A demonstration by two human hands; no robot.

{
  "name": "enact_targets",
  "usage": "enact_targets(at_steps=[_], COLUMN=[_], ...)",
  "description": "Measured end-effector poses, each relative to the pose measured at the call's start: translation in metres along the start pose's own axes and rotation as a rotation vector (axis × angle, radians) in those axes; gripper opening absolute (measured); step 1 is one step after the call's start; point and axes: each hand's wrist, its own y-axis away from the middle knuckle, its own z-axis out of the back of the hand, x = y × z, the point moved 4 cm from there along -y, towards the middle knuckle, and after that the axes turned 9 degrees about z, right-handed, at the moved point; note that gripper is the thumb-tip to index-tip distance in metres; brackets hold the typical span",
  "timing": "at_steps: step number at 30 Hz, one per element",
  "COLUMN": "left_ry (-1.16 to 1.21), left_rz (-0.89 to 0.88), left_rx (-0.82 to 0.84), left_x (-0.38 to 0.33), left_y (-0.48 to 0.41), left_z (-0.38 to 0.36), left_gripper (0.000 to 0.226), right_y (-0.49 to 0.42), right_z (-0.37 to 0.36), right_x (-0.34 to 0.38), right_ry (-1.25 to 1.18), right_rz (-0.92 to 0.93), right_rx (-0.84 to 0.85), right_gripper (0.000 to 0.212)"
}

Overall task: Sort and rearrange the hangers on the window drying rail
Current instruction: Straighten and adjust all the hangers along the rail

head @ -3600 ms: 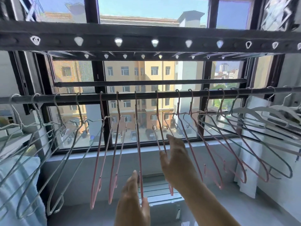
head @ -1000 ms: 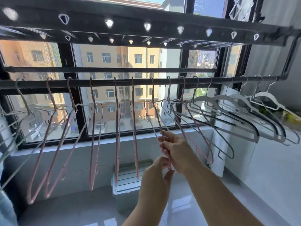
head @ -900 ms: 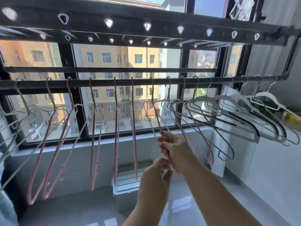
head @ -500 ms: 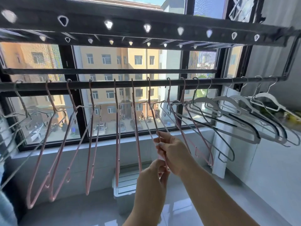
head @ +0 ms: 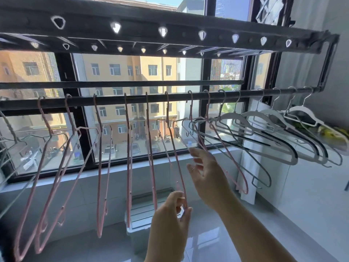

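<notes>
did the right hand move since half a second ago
Yes. The right hand has let go of the pink hanger and shifted slightly right, toward the black window post; the left hand holds it.

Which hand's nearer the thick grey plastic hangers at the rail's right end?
Right. Right hand hovers open, left of and below the thick grey plastic hangers; left hand sits lower, farther left, pinching a thin pink wire hanger.

Rail: dark metal, matt. Pink hangers on rail: thin wire, matt coating. Pale hangers at rail's right end: smooth plastic, dark shoulder strips. Floor below rail: glossy, reflective tile.
</notes>
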Motion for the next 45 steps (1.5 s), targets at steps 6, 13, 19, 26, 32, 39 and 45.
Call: enact_targets(at_steps=[6,13,19,26,32,39,45], left_ry=[-0.064,-0.015,-0.056,-0.112,-0.177,-0.198,-0.179], left_rz=[-0.184,0.056,0.194,0.241,0.253,0.249,0.255], left_rx=[-0.205,-0.106,-0.202,-0.321,-0.360,-0.359,-0.363], left_x=[-0.030,-0.056,-0.068,-0.073,-0.070,-0.065,-0.065], left_y=[0.005,-0.009,-0.011,-0.004,-0.007,-0.004,0.001], left_z=[-0.009,-0.072,-0.105,-0.103,-0.093,-0.087,-0.085], left_gripper=[0.065,0.056,0.023,0.017,0.019,0.020,0.035], right_y=[-0.013,-0.024,-0.031,-0.031,-0.030,-0.027,-0.023], right_z=[0.038,0.029,0.036,0.023,0.010,0.008,0.038], right_x=[-0.037,-0.073,-0.089,-0.092,-0.085,-0.080,-0.072], right_ry=[0.015,-0.519,-0.835,-0.934,-0.957,-1.023,-0.526], right_rz=[-0.031,-0.263,-0.359,-0.395,-0.401,-0.424,-0.118], right_rx=[-0.002,0.240,0.346,0.374,0.354,0.388,0.459], right_gripper=[0.041,0.045,0.045,0.049,0.052,0.047,0.062])
